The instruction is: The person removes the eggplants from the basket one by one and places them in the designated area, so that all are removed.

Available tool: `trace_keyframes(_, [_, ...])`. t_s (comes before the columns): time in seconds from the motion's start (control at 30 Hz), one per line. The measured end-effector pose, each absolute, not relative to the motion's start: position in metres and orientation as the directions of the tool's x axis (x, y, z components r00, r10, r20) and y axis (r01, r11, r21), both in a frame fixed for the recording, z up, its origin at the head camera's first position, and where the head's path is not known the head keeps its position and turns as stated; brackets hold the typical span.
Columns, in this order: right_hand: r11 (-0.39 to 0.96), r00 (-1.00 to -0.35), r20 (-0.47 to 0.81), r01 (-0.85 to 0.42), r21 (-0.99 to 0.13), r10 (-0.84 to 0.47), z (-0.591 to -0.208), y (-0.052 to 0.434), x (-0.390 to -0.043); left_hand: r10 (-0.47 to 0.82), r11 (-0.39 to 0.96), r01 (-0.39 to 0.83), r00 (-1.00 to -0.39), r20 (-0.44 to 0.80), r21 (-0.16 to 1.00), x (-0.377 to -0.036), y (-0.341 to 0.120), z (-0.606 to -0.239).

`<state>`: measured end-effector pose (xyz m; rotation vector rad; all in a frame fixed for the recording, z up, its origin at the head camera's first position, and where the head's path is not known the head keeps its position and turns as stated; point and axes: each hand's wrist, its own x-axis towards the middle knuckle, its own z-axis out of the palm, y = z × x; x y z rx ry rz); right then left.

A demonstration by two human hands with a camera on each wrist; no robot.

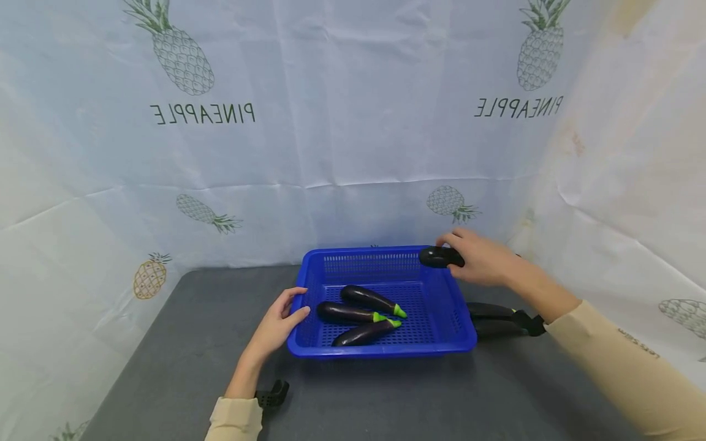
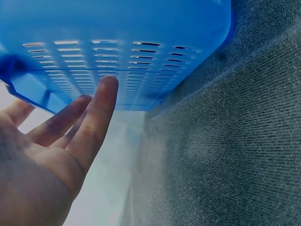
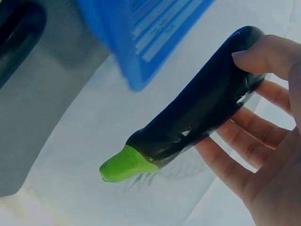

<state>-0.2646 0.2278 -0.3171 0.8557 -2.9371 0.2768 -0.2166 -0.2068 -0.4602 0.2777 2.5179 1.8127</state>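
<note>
A blue plastic basket (image 1: 380, 351) stands on the dark grey table and holds three purple eggplants with green stems (image 1: 371, 298) (image 1: 346, 312) (image 1: 365, 332). My right hand (image 1: 463, 256) grips another eggplant (image 1: 438, 256) above the basket's back right corner. In the right wrist view that eggplant (image 3: 207, 103) lies between the thumb and fingers of the right hand (image 3: 263, 141), green stem pointing down and left. My left hand (image 1: 284, 318) rests with relaxed fingers against the basket's front left corner. The left wrist view shows its straight fingers (image 2: 94, 117) at the basket wall (image 2: 141, 28).
Two more dark eggplants (image 1: 488, 309) (image 1: 496, 329) lie on the table just right of the basket. A white pineapple-print cloth (image 1: 353, 122) hangs behind and along both sides. Grey table surface (image 1: 386, 398) stretches in front of the basket.
</note>
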Motion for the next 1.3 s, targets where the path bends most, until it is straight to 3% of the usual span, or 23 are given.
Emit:
trace_keyframes(0.37, [0.868, -0.878, 0.134, -0.476, -0.143, -0.460, -0.334, 0.271, -0.281, 0.143, 0.317, 0.124, -0.986, 0.082, 0.940, -0.216, -0.208, -0.461])
trace_keyframes(0.77, [0.896, -0.914, 0.062, -0.406, -0.182, -0.402, -0.369, 0.305, -0.295, 0.125, 0.328, 0.103, -0.990, 0.066, 0.939, -0.215, -0.206, -0.460])
trace_keyframes(1.3, [0.884, -0.907, -0.034, -0.399, -0.244, -0.419, -0.421, 0.304, -0.297, 0.140, 0.319, 0.120, -0.987, 0.079, 0.940, -0.215, -0.205, -0.459])
